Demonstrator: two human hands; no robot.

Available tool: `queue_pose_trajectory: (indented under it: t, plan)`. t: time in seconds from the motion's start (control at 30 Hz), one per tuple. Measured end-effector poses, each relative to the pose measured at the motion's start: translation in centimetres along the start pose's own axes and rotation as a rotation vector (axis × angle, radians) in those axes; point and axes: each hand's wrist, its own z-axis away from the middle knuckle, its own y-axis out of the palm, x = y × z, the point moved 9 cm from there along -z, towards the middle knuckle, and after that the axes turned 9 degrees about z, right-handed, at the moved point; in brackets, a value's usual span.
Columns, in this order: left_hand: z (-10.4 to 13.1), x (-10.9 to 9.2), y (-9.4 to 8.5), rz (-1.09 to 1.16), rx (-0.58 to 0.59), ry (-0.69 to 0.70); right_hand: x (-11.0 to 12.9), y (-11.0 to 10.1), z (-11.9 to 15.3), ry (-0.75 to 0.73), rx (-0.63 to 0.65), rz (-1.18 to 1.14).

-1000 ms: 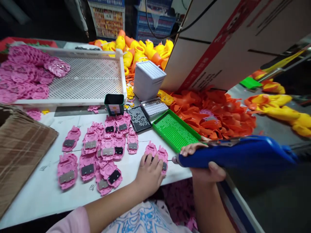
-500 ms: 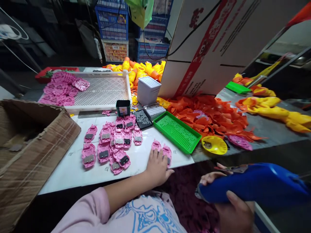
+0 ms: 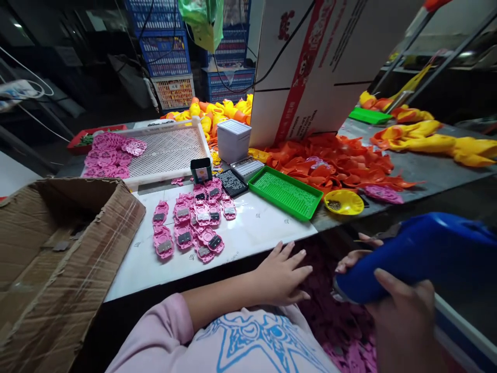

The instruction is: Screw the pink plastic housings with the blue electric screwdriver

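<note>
Fingers spread and holding nothing, my left hand [image 3: 285, 274] is just off the table's front edge, in front of my shirt. Below and to the right of it lies a dark heap of pink plastic parts [image 3: 359, 349]. My right hand [image 3: 407, 305] is wrapped round a large blue power tool [image 3: 392, 269] with a metal tip low at its left end; its exact kind is unclear. Fingertips show on the tool's far side. On the white tabletop sheet [image 3: 248, 233], several pink plastic casings [image 3: 184, 237] with grey or black plates lie grouped, some overlapping.
An open cardboard box [image 3: 73, 248] stands at left. Behind the casings are a white perforated tray [image 3: 166, 150], a dark green cup [image 3: 201, 170] and a black tray [image 3: 232, 182]. A green tray [image 3: 285, 192], yellow bowl [image 3: 344, 203] and orange pieces [image 3: 330, 163] are rightward.
My left hand has moved right, off the table. The two pink casings that were under it no longer show on the sheet. My right hand still holds the blue tool; the view has shifted.
</note>
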Motion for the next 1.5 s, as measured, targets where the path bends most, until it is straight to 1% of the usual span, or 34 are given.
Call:
queue_pose_trajectory:
  t: [0.13,0.2,0.23,0.3,0.37,0.5,0.53,0.6,0.67,0.73,0.83,0.97,1.1,1.27,1.37,1.5]
  plan:
    - [0.7,0.0,-0.4,-0.048,-0.001,-0.014,0.2,1.2,0.1,-0.025,0.031,-0.025]
    - [1.1,0.4,-1.2,-0.096,-0.025,-0.052,0.2,1.5,0.0,-0.002,0.027,-0.025]
    - [1.4,1.0,-1.8,-0.123,-0.046,-0.094,0.1,1.6,0.0,0.018,0.026,-0.022]
    - [2.5,2.8,-3.8,-0.174,-0.110,-0.226,-0.1,2.0,-0.2,0.045,0.026,-0.020]
    - [4.2,5.3,-6.4,-0.218,-0.189,-0.398,-0.2,2.5,-0.5,0.053,0.030,-0.020]
    - [9.5,10.7,-11.9,-0.305,-0.345,-0.771,-0.4,3.6,-1.3,0.041,0.046,-0.040]
    - [10.6,11.8,-12.9,-0.321,-0.366,-0.841,-0.6,3.9,-1.6,0.044,0.054,-0.041]
    - [12.2,13.8,-14.2,-0.335,-0.363,-0.932,-1.0,4.5,-2.4,0.066,0.043,-0.030]
    - [12.8,15.3,-14.6,-0.334,-0.322,-0.982,-1.5,5.0,-3.4,0.095,0.015,-0.008]
    - [12.7,16.4,-14.4,-0.328,-0.260,-0.989,-1.8,5.7,-4.4,0.108,0.019,0.001]
    - [11.8,17.4,-13.6,-0.315,-0.156,-0.951,-2.1,7.1,-5.8,0.099,0.074,0.001]
    - [11.2,18.2,-12.9,-0.296,-0.053,-0.925,-2.1,8.5,-7.2,0.077,0.102,0.016]
    - [10.8,18.8,-12.9,-0.273,0.012,-0.925,-2.4,9.6,-8.1,0.086,0.143,0.022]
    - [10.1,18.9,-13.0,-0.244,0.072,-0.926,-3.0,10.3,-9.1,0.062,0.194,0.012]
    - [10.0,18.9,-13.1,-0.237,0.084,-0.937,-3.1,10.7,-9.5,0.050,0.205,0.004]
    - [10.3,18.9,-13.1,-0.236,0.079,-0.945,-2.6,11.4,-9.7,0.024,0.232,-0.003]
